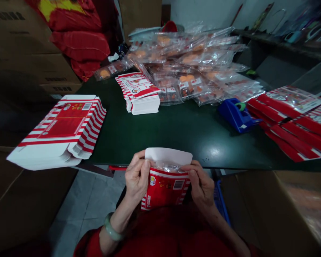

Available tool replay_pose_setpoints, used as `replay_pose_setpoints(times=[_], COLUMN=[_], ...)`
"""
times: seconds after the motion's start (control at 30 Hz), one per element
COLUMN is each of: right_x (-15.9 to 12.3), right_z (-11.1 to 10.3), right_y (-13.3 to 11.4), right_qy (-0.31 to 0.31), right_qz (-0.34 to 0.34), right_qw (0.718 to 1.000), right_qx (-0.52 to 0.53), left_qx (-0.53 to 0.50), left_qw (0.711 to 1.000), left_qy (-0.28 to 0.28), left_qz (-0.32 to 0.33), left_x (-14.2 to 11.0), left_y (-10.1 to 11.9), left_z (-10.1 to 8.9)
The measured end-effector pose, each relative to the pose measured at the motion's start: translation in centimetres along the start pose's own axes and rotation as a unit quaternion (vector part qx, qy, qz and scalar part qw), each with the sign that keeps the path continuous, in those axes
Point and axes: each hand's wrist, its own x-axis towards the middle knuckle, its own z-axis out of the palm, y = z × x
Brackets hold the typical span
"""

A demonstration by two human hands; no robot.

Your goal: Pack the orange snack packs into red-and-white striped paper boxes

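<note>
A red and white striped paper box (164,191) is held upright in front of my body, just off the table's near edge. Its white top flap (168,157) stands up, and clear plastic packaging (167,167) shows inside the opening. My left hand (137,176) grips the box's upper left edge between thumb and fingers. On the upper right edge, my right hand (202,184) pinches it the same way, fingertips at the opening. The lower end of the box is hidden against my dark red clothing.
Flat striped boxes lie in a stack (66,125) at the left, with white and red printed cards (137,91) at centre. Behind is a heap of clear plastic packets (187,82). A blue tape dispenser (238,116) and red packages (294,121) lie right. An open carton (254,210) stands below.
</note>
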Motion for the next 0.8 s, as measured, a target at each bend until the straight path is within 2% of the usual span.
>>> replay_pose_setpoints(times=[0.1, 0.17, 0.23, 0.3, 0.37, 0.5, 0.57, 0.7, 0.8], right_x=[0.0, 0.3, 0.8, 1.3, 1.6, 1.3, 0.9, 0.4, 0.6], right_z=[0.4, 0.6, 0.5, 0.2, -0.1, 0.1, 0.2, -0.6, -1.7], right_y=[-0.5, -0.7, -0.9, -0.9, -0.8, -0.3, 0.0, 0.4, 0.2], right_qy=[0.045, 0.071, 0.057, 0.018, 0.0, 0.043, 0.05, 0.0, -0.065], right_qz=[0.09, 0.161, 0.219, 0.24, 0.217, 0.139, 0.117, 0.066, 0.049], right_qw=[0.99, 0.96, 0.928, 0.918, 0.929, 0.955, 0.964, 0.98, 0.978], right_qx=[0.102, 0.216, 0.296, 0.316, 0.3, 0.257, 0.232, 0.188, 0.19], left_qx=[-0.088, -0.207, -0.307, -0.344, -0.339, -0.314, -0.316, -0.329, -0.223], left_qw=[0.992, 0.962, 0.921, 0.901, 0.908, 0.94, 0.94, 0.929, 0.959], left_qy=[0.013, 0.033, 0.031, -0.003, -0.031, -0.043, -0.063, -0.134, -0.16], left_qz=[-0.09, -0.174, -0.237, -0.264, -0.243, -0.129, -0.11, -0.104, -0.068], left_x=[0.5, 0.8, 1.3, 1.8, 2.0, 1.4, 1.0, 0.8, 1.5], left_y=[0.3, 0.4, 0.6, 0.8, 1.0, 0.7, 0.6, 0.9, 1.8], left_z=[0.4, 0.6, 0.7, 0.6, 0.5, 0.4, 0.1, -1.0, -1.8])
